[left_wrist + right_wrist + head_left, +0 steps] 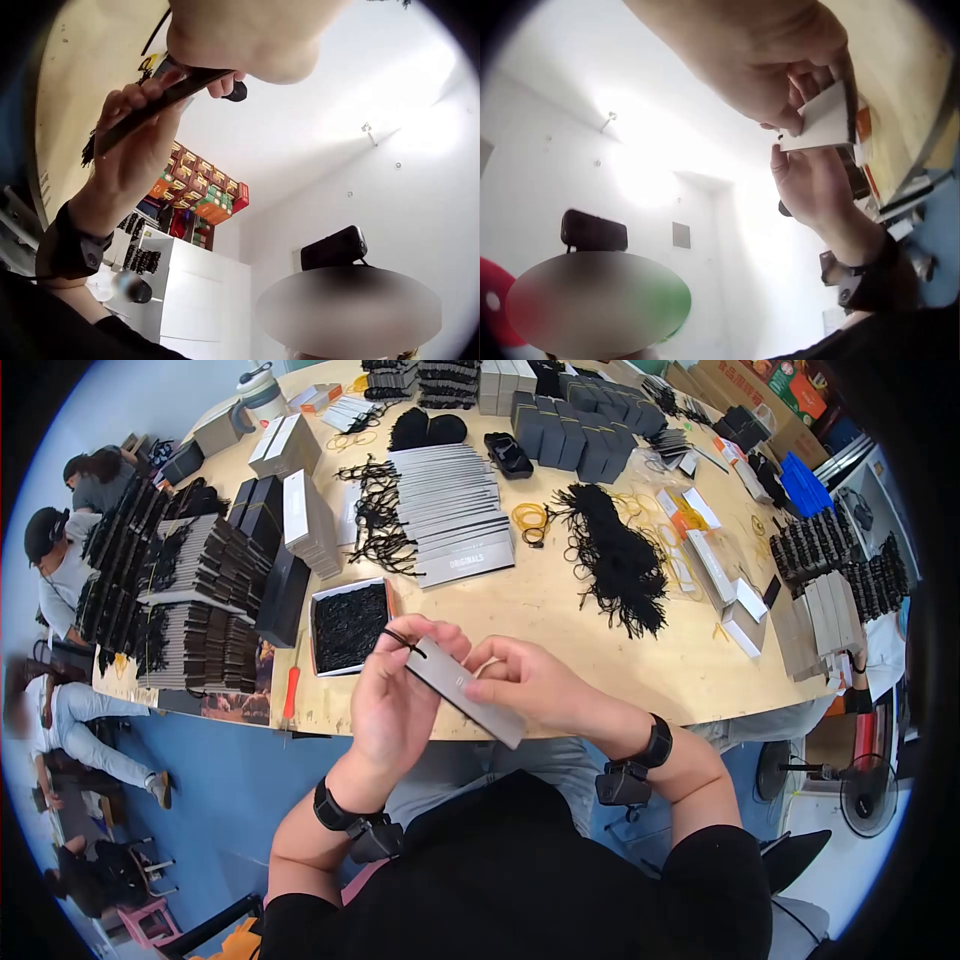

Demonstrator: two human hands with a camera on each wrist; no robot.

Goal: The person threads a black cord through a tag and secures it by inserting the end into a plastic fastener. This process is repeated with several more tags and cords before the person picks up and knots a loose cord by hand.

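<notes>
A flat grey hang tag [440, 668] with pale print is held slantwise over the table's front edge, a black cord [400, 640] looped at its upper end. My left hand [392, 705] pinches that corded end between thumb and fingers. Lower down, my right hand [530, 685] grips the tag, its thumb lying across the printed face. The left wrist view catches the tag [154, 109] nearly edge-on; in the right wrist view its broad pale face [829, 124] shows. Just beyond my left hand, loose black cords [350, 628] fill a shallow box [394, 598].
Corded tags [450, 495] lie fanned out mid-table, beside yellow rubber bands [530, 518] and a bundle of black cords [615, 555]. Banded tag stacks [205, 645] rise at left. A red-handled tool [292, 690] lies near the front edge. Dark boxes [560, 435] stand behind.
</notes>
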